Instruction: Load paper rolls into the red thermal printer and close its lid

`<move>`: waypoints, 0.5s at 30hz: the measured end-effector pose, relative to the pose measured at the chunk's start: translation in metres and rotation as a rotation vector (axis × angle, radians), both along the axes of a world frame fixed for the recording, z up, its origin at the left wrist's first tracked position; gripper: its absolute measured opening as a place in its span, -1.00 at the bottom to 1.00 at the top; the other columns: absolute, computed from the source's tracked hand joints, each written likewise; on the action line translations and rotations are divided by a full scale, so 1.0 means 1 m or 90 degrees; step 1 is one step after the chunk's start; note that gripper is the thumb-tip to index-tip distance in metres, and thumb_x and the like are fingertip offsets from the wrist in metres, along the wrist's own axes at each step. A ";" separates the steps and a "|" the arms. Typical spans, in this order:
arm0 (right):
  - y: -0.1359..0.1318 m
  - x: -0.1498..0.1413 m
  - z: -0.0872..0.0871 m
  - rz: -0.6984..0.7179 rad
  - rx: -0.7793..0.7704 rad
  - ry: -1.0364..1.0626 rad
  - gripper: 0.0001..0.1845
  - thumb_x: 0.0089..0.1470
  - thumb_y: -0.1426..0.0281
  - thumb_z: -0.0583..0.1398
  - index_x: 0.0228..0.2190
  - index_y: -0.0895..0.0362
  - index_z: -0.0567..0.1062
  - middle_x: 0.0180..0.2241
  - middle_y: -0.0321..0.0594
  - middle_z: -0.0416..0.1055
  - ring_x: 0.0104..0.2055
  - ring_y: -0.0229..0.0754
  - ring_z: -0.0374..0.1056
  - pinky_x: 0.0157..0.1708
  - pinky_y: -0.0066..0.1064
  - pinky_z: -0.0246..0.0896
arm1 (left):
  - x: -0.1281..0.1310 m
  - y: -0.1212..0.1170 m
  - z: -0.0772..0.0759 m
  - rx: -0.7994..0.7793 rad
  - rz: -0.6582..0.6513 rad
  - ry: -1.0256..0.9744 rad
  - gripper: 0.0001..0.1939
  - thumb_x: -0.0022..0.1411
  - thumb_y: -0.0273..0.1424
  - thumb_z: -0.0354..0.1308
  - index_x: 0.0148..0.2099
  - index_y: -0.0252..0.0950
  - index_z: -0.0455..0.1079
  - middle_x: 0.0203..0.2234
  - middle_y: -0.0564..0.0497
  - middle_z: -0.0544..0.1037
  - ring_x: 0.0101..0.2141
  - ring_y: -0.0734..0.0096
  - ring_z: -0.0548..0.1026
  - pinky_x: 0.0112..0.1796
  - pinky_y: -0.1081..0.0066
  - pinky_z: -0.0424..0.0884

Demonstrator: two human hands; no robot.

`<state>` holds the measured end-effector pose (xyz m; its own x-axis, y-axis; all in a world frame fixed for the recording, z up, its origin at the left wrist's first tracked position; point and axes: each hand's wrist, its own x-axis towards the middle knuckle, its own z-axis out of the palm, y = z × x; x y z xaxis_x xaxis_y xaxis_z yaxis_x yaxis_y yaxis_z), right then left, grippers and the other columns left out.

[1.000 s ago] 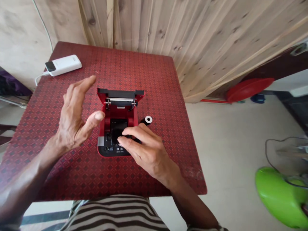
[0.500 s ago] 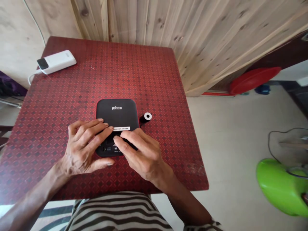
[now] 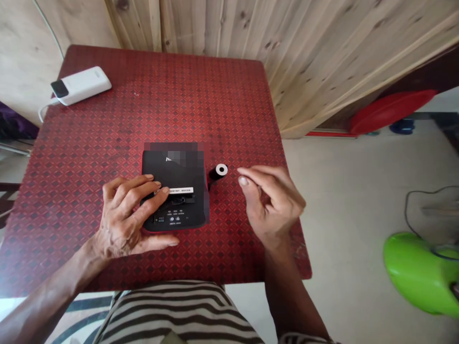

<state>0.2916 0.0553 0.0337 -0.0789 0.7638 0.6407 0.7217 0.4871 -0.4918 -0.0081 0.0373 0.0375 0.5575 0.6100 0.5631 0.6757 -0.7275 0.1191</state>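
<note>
A small black device with a red underside (image 3: 179, 167) lies closed in the middle of the red patterned table (image 3: 107, 143). A white paper strip shows at its lid slot. My left hand (image 3: 129, 215) grips the device's left front side, fingers laid across the lid and thumb along the front edge. My right hand (image 3: 270, 200) hovers to the right of the device, fingers loosely curled with nothing in them. Between the device and that hand lies a small black roll core with a white end (image 3: 218, 170).
A white power bank (image 3: 81, 85) with a cable lies at the table's far left corner. Wooden boards stand behind the table. A red basin (image 3: 390, 110) lies on the floor at the right, and a green object (image 3: 419, 272) sits at the lower right. My striped clothing shows below.
The device's lid went from open to closed. My left hand came down onto it. My right hand has since lifted off the device and moved right, beside the roll core.
</note>
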 end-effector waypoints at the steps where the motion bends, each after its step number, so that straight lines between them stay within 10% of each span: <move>1: 0.004 0.007 -0.010 -0.013 -0.029 0.010 -0.85 0.32 0.45 0.27 -0.13 0.05 0.65 -0.21 -0.18 0.61 -0.19 -0.16 0.53 -0.21 -0.32 0.44 | 0.000 0.000 0.000 -0.013 0.001 -0.009 -0.24 0.34 0.22 0.12 0.21 -0.36 0.44 -0.04 -0.27 0.60 0.05 -0.10 0.56 0.07 -0.03 0.32; 7: 0.018 0.021 -0.062 -0.057 -0.271 0.095 -0.69 0.38 0.23 0.17 -0.34 0.08 0.60 -0.42 -0.24 0.53 -0.40 -0.16 0.43 -0.35 -0.31 0.31 | -0.012 -0.018 -0.016 0.073 0.045 -0.147 -0.27 0.34 0.07 0.23 0.32 -0.34 0.36 -0.02 -0.24 0.57 0.01 -0.02 0.57 -0.03 0.00 0.48; 15: 0.021 0.017 -0.068 -0.053 -0.280 0.070 -0.69 0.34 0.21 0.18 -0.36 0.06 0.62 -0.40 -0.21 0.57 -0.38 -0.13 0.46 -0.30 -0.29 0.32 | -0.015 -0.043 -0.037 0.077 0.120 -0.088 -0.46 0.23 -0.02 0.39 0.13 -0.15 0.39 -0.23 0.01 0.63 -0.16 0.19 0.61 -0.12 0.18 0.43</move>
<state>0.3084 0.0764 -0.0342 0.0447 0.9659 0.2551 0.6817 0.1572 -0.7145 -0.0232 -0.0056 0.0006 0.3538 0.6197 0.7006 0.7839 -0.6050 0.1393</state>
